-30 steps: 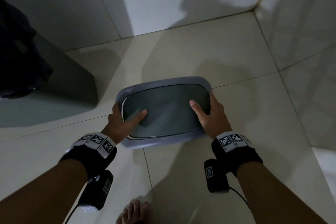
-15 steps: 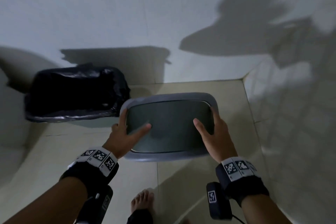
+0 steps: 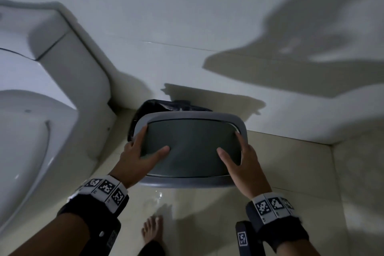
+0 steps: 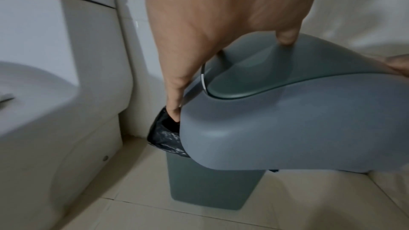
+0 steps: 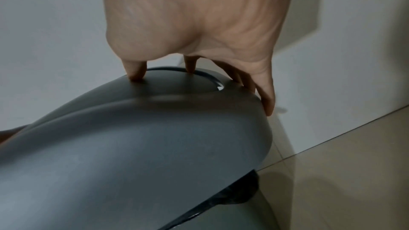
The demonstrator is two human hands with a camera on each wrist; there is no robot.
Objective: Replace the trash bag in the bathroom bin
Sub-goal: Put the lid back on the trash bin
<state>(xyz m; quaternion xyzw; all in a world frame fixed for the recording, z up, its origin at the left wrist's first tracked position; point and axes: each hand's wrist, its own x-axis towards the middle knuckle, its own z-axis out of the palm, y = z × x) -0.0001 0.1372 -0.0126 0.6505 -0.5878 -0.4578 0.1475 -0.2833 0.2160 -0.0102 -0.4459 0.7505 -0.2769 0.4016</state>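
I hold a grey bin lid (image 3: 193,181) with a darker swing flap by its two short ends. My left hand (image 3: 141,151) grips the left end, thumb on the flap and fingers (image 4: 175,109) down the side. My right hand (image 3: 241,158) grips the right end the same way, fingers (image 5: 265,97) over the rim. The lid hangs tilted just above the grey-green bin (image 4: 210,184), which stands against the wall. A black trash bag (image 4: 163,137) lines the bin and folds over its rim (image 5: 239,193). The lid hides most of the bin's opening.
A white toilet (image 3: 52,100) stands close on the left of the bin, its base (image 4: 66,146) almost touching it. White tiled walls close in behind and on the right. My bare foot (image 3: 152,233) is on the beige tiled floor (image 3: 280,172) below the lid.
Both hands have carried the lid from out on the floor over to the bagged bin by the toilet. The grip on the lid is unchanged.
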